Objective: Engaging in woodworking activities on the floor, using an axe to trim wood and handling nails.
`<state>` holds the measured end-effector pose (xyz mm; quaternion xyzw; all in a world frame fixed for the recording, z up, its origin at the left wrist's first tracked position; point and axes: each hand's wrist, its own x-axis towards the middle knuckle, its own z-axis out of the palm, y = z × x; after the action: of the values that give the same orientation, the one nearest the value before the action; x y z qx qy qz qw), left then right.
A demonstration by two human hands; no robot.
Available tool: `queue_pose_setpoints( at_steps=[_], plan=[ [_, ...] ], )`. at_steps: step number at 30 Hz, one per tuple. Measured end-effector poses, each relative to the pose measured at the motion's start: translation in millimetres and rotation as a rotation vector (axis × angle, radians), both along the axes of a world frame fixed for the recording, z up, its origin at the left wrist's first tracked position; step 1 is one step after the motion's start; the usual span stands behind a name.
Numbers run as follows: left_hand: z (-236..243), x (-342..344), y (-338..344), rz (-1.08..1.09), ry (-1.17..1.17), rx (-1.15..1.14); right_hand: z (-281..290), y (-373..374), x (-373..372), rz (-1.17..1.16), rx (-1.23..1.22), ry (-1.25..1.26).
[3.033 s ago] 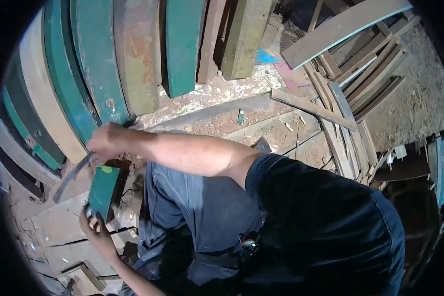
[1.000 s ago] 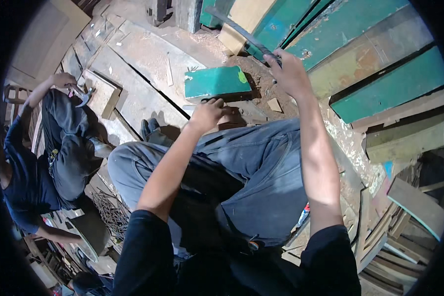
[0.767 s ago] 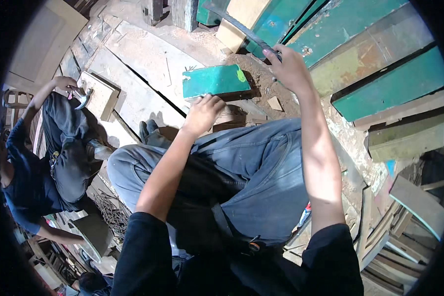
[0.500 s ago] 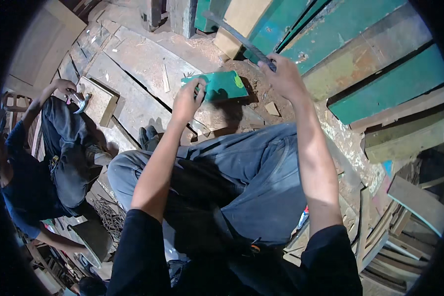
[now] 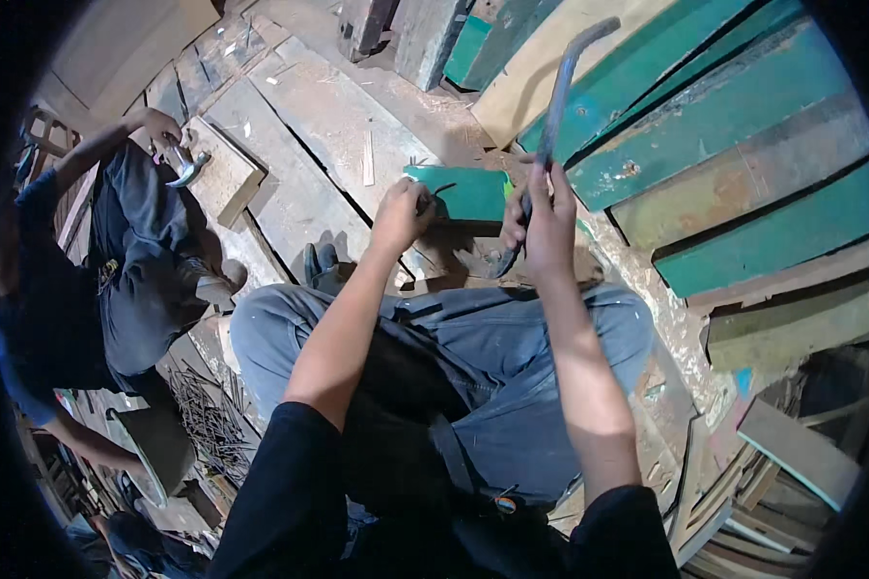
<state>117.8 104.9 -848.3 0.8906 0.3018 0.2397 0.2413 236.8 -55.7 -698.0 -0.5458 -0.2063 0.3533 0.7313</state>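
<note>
My right hand (image 5: 548, 227) is closed around a dark metal pry bar (image 5: 557, 101), held steeply. Its hooked upper end points away to the right, and its lower curved end reaches down beside a short green board (image 5: 473, 196). My left hand (image 5: 397, 220) has its fingers curled at the left end of this board and appears to grip it; the fingertips are partly hidden. Thin dark nails stick out around the board's left end, one of them bent. The board lies in front of my knees, with a bright green patch at its right end.
At left another person sits with a claw hammer (image 5: 189, 170) over a pale wooden block (image 5: 224, 183). Long green and bare boards (image 5: 695, 145) lie at the right. A heap of thin rods or nails (image 5: 206, 415) is at lower left, with stacked curved wood (image 5: 743, 521) at lower right.
My right hand has come down and closer, swinging the pry bar from slanting left to steep beside the board. My left hand stays at the board's left end. The whole view has shifted somewhat.
</note>
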Motion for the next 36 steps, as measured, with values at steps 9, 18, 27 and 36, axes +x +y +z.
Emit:
queue_pose_setpoints(
  at_steps=[9,18,27,36],
  plan=[
    [0.0,3.7,1.2,-0.096,-0.005,-0.080,-67.3,5.3,-2.1,0.005,-0.444,0.155],
    [0.6,19.4,11.4,0.086,-0.204,-0.142,-67.1,3.9,-5.5,0.032,-0.315,0.104],
    [-12.6,21.9,11.6,0.122,-0.260,-0.327,-110.0,12.4,-17.9,0.089,-0.523,-0.379],
    [-21.0,24.7,10.7,0.231,-0.262,-0.210,-113.8,12.5,-5.1,0.074,-0.706,-0.904]
  ],
)
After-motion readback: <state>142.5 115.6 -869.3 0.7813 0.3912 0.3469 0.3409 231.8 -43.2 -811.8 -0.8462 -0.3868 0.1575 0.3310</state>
